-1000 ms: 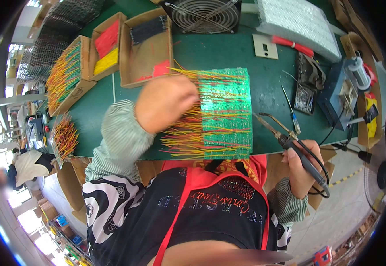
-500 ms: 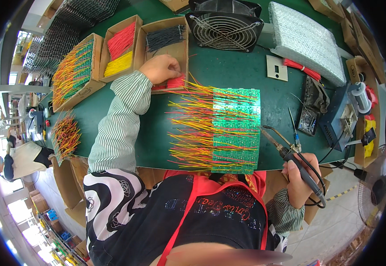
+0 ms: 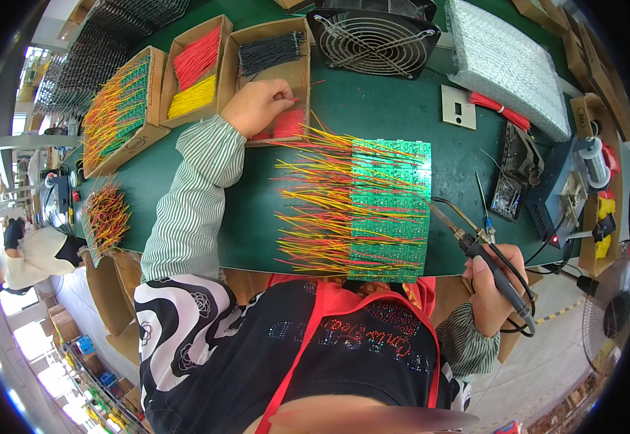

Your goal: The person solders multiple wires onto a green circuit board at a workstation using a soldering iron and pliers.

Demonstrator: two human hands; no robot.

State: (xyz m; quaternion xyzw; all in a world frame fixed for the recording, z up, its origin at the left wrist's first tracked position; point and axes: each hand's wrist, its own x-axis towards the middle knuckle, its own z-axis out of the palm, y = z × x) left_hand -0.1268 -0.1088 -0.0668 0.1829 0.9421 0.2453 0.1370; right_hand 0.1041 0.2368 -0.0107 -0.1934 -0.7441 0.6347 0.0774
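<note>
My left hand (image 3: 259, 108) is over a cardboard box (image 3: 237, 90), its thumb and fingers pinched at a thin red wire (image 3: 295, 101). Below the fingertips lies a bundle of red wires (image 3: 290, 124); black wires (image 3: 271, 55) fill the box's far end. My right hand (image 3: 494, 286) grips a soldering iron (image 3: 504, 283) that has a thin metal tube along it. The iron's tip points up and left, close to the right edge of a green circuit board panel (image 3: 391, 210). Many red and yellow wires (image 3: 315, 206) stick out leftward from the panel.
Boxes of red and yellow wires (image 3: 192, 98) and wired boards (image 3: 120, 108) stand at far left. A black fan (image 3: 375, 43) is at the back. A bubble-wrapped slab (image 3: 506, 65), black tray (image 3: 506, 192) and blue soldering station (image 3: 552, 184) are on the right. Another person (image 3: 36, 257) is at far left.
My left hand has risen from the red wires in the box toward the black ones, fingers still pinched. My right hand keeps the soldering iron nearly where it was. The view has shifted slightly.
</note>
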